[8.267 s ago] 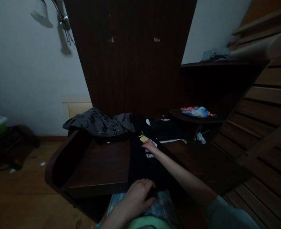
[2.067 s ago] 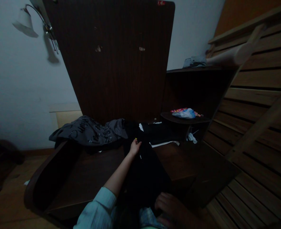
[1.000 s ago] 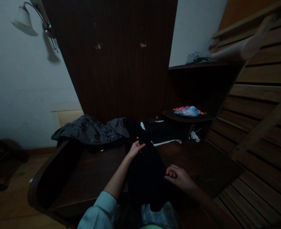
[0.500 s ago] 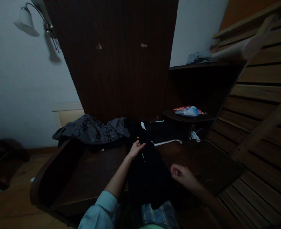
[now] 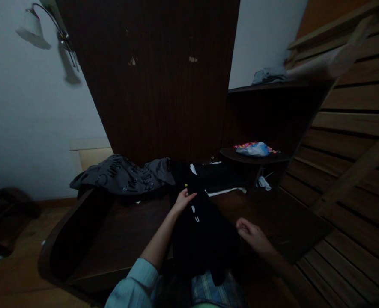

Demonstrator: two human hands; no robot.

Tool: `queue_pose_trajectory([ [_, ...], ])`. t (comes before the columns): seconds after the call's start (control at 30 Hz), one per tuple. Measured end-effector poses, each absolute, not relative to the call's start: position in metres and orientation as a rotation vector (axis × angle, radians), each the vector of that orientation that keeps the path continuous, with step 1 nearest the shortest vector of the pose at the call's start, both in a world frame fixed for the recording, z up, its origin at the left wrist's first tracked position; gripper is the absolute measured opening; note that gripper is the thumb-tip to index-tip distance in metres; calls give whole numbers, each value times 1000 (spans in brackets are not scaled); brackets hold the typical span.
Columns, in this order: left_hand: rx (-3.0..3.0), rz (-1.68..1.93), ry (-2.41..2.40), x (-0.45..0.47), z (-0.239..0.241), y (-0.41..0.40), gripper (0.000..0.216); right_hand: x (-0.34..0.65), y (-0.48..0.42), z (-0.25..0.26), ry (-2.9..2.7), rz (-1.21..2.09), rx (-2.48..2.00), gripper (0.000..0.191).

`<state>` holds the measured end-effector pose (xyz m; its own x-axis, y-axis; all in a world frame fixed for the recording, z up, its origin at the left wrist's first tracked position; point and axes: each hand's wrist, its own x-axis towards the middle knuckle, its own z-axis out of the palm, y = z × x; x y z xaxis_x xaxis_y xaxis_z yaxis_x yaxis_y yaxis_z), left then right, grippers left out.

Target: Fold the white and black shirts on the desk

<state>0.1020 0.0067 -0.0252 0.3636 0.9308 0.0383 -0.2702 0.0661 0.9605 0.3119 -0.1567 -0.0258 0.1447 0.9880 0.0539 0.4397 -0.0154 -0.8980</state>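
Note:
A black garment (image 5: 205, 244) with small white print and a yellow mark stretches from the desk top down over my lap; its exact kind is too dark to make out. My left hand (image 5: 183, 201) pinches it near the yellow mark, fingers closed on the cloth. To the right, my right hand (image 5: 252, 233) is closed at the garment's right edge, drawing it sideways. A grey garment with dark lettering (image 5: 134, 175) lies crumpled beyond my left hand. Behind the black garment is a flat dark stack (image 5: 219, 175) with white edges.
The dark wooden desk (image 5: 138, 231) has a raised curved side at left. A small shelf (image 5: 240, 158) at right bears a blue-white plastic bag (image 5: 256, 149). Wooden slats (image 5: 353, 171) stand close on the right, and a wall lamp (image 5: 33, 30) hangs upper left.
My right hand has shifted to the right, spreading the black garment wider. More of its white print shows. The left hand has stayed in nearly the same place.

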Motion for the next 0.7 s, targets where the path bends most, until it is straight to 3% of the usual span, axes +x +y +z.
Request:
queue_pose_trajectory([
  [0.27, 1140, 1035, 746, 98, -26, 12, 27, 300, -150, -26, -933, 1259, -1421, 34],
  [0.47, 1166, 1052, 753, 102, -30, 12, 33, 293, -138, -29, -1065, 1119, -1419, 47],
  [0.7, 1200, 1133, 826, 103, -32, 13, 38, 302, -132, -44, -1175, 1071, -1400, 43],
])
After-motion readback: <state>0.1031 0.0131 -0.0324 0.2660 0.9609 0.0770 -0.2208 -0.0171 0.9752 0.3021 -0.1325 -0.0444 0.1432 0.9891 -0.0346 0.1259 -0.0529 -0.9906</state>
